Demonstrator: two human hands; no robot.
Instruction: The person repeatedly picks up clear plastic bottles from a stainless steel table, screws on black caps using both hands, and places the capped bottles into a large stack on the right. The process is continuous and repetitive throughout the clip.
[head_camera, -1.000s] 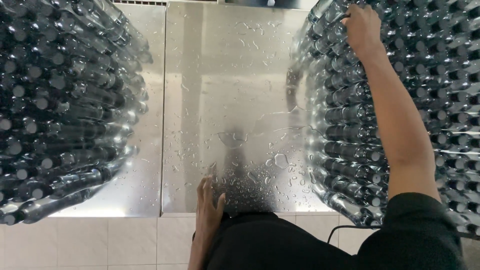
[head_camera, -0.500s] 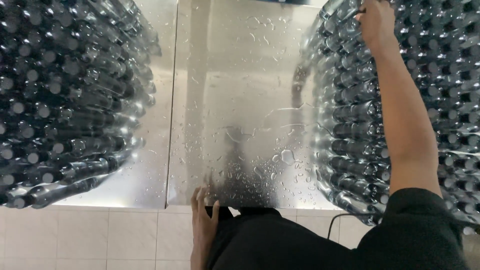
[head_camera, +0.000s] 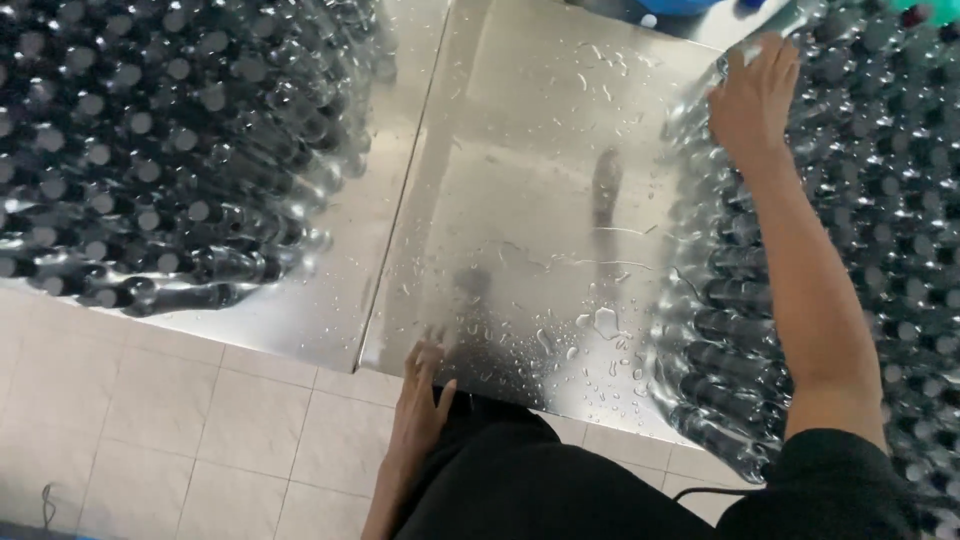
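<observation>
Fingers of the right hand lie spread flat, gripping nothing, on the far top of the right mass of clear plastic bottles; the left hand rests open on the wet steel table edge; no bottle is lifted yet.

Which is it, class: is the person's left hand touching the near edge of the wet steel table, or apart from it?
Touching. The head view shows the left hand with fingertips resting on the near edge of the steel table.
</observation>
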